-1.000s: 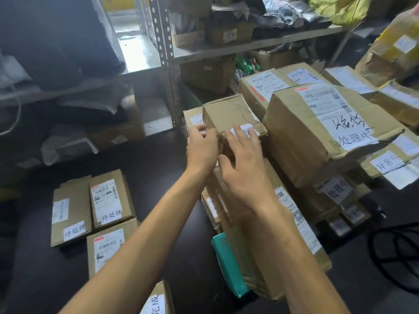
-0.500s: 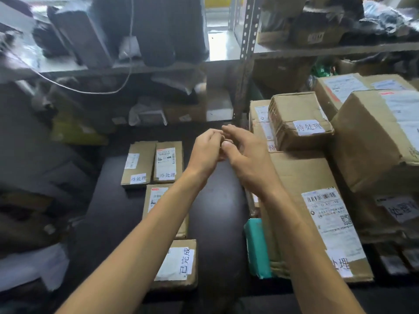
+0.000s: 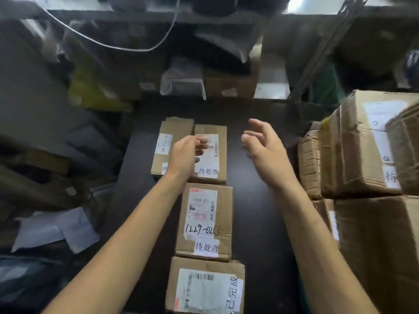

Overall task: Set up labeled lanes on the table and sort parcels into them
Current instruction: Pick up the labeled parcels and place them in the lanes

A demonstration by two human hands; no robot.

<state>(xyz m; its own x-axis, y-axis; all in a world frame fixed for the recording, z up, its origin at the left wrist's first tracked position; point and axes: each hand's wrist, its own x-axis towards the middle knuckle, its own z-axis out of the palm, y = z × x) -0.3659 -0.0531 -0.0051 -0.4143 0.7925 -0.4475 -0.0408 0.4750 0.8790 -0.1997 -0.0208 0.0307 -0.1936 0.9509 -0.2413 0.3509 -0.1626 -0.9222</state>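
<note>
Both hands hang over the dark table (image 3: 256, 223) and neither holds anything. The left hand (image 3: 184, 155), just left of frame centre, has its fingers loosely curled, with nothing visible between them. It sits above the seam between two parcels lying side by side: the left parcel of the pair (image 3: 166, 137) and the right parcel of the pair (image 3: 218, 159). The blur hides whether its fingertips touch the cardboard. The right hand (image 3: 263, 143), right of centre, is spread with fingers apart and thumb out, above bare tabletop.

The sorted parcels form one lane down the middle of the frame. The pair is at its top, the 1229 parcel (image 3: 206, 220) is below it, and the nearest parcel (image 3: 204, 286) is at the bottom edge. The right parcel of the pair and the 1229 parcel carry the same handwritten white slip, and the nearest one carries a different slip. Every long axis runs up and down the frame, in line with the lane.

The unsorted stock seems to be the stack of cartons (image 3: 362, 155) at the right edge, with a small taped box (image 3: 309, 164) against its left side. That stack lies to the right of the spread fingers and well apart from the curled hand — so the right hand is the nearer one for the next pick. Any fresh parcel would then travel leftward across the frame to the lane, turned to match that up-and-down axis.
</note>
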